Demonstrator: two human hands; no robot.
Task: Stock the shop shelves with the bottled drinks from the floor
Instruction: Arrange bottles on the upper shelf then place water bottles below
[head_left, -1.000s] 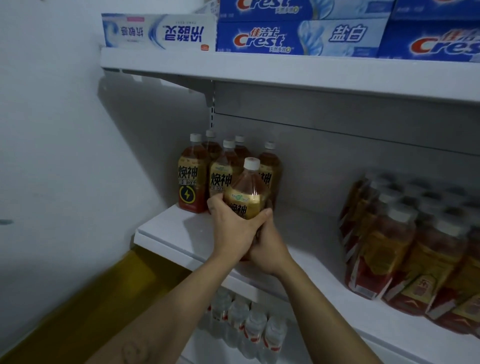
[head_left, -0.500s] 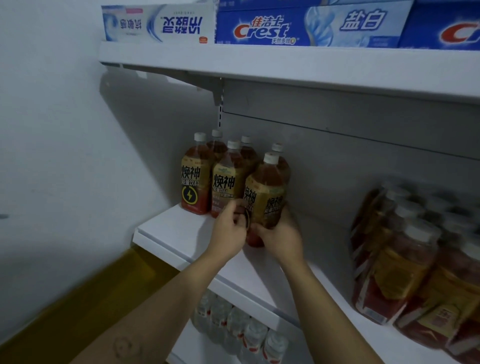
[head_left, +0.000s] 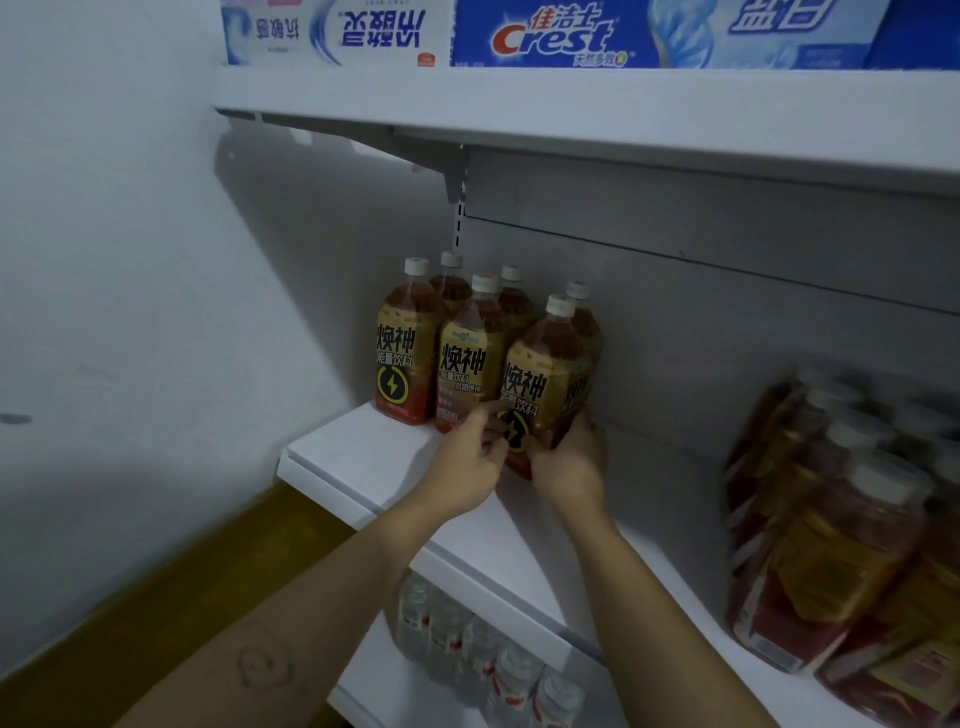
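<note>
Left grip (head_left: 465, 462) and right grip (head_left: 574, 467) both clasp the bottle (head_left: 545, 374) low down, base hidden, near the shelf (head_left: 358, 467) left end, beside the standing bottles (head_left: 462, 364). Risk: a sideways nudge on let-go probably topples the neighbours.

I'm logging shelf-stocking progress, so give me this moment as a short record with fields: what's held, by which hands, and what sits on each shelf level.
held item: drink bottle, upright, white cap, base hidden by hands
left hand: fingers curled on its lower label
right hand: wraps its lower right side
middle shelf: five matching bottles at left, wrapped pack at right
above: toothpaste boxes
below: water bottles
</note>
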